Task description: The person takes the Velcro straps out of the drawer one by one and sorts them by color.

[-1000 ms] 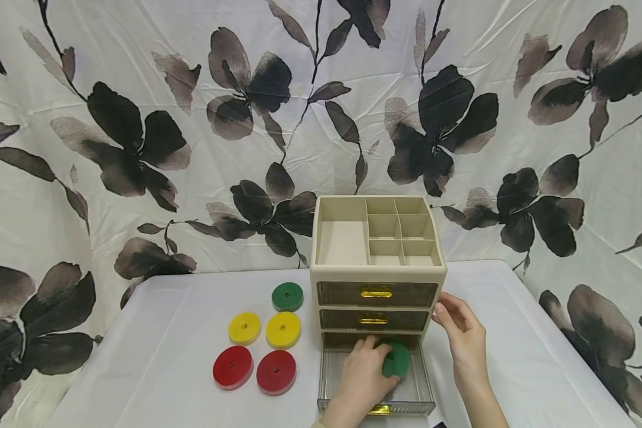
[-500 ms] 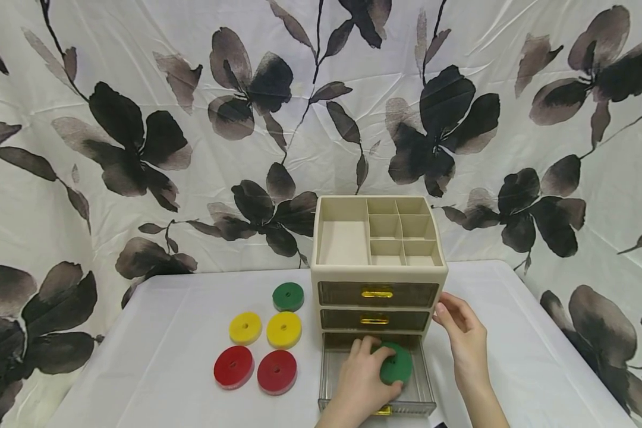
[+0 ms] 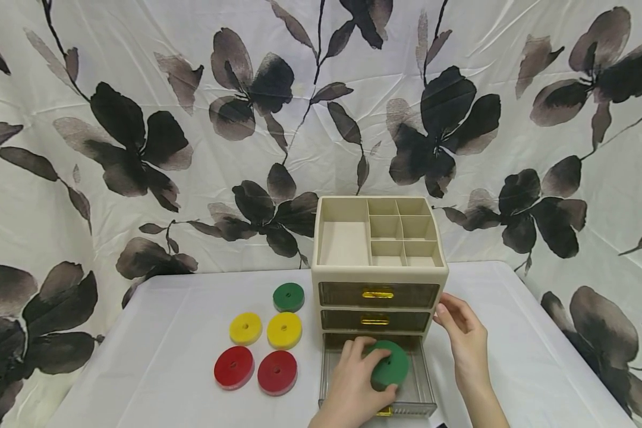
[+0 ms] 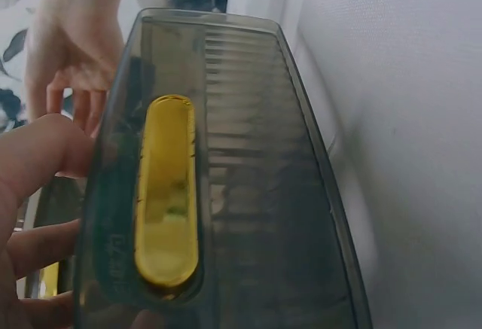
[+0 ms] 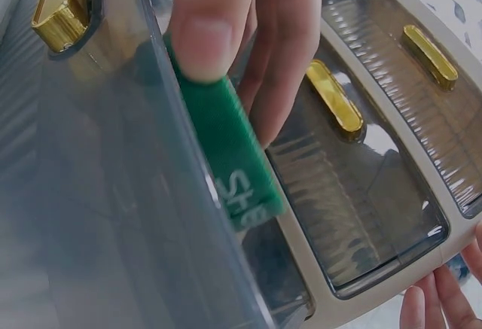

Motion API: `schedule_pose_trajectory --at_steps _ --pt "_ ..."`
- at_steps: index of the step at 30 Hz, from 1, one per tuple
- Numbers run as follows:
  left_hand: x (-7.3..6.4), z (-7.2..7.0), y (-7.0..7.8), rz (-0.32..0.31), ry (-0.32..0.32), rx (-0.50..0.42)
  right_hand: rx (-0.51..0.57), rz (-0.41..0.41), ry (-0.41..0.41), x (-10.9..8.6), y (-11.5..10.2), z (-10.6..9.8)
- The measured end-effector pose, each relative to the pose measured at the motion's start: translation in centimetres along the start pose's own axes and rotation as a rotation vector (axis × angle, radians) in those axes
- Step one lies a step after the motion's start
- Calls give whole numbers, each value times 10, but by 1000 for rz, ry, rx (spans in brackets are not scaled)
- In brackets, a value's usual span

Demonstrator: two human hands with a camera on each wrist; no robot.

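In the head view, my left hand [image 3: 355,377] pinches a green disc [image 3: 392,364] between thumb and fingers, over the pulled-out bottom drawer [image 3: 417,408]. The disc is flat and round with a small centre hole; pale lettering shows on its edge in the right wrist view, where the green disc [image 5: 233,159] looks tilted. My right hand [image 3: 466,339] touches the right side of the cream drawer organizer [image 3: 380,272], its fingers loosely bent. The left wrist view is mostly filled by the smoky drawer front [image 4: 248,178], with fingers of my left hand [image 4: 38,163] beside it.
Left of the organizer lie another green disc [image 3: 288,297], two yellow discs, the nearer-right yellow disc [image 3: 284,330] beside its mate, and two red discs, one red disc [image 3: 277,373] closest to the drawer. The upper drawer [image 3: 353,294] and middle drawer [image 3: 342,321] are closed.
My left hand has shifted slightly left with the green disc, which looks larger and nearer the camera, as if raised. The right hand and the drawer have stayed in place.
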State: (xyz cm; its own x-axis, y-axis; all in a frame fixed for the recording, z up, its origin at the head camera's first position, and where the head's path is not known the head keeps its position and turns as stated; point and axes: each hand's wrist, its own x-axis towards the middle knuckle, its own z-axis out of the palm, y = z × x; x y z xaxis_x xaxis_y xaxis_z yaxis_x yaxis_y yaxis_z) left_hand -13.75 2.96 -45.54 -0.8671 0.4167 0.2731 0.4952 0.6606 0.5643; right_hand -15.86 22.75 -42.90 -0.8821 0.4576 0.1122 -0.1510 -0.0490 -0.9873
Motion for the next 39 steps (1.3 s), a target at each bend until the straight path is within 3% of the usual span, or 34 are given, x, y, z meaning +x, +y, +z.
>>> schedule_pose_trajectory --at_steps 10,16,25,32,39 --pt "-7 -15 1 -31 -20 8 -22 16 -2 -1 -1 0" --pt "-14 -24 1 14 37 59 -17 10 -4 0 0 -1" --pt "-27 -43 -8 52 113 58 -16 12 -1 0 -1 0" --pt "-38 -58 -17 7 120 135 -6 9 1 0 0 0" --pt "-49 -70 -36 -6 237 223 -10 0 -9 0 1 0"
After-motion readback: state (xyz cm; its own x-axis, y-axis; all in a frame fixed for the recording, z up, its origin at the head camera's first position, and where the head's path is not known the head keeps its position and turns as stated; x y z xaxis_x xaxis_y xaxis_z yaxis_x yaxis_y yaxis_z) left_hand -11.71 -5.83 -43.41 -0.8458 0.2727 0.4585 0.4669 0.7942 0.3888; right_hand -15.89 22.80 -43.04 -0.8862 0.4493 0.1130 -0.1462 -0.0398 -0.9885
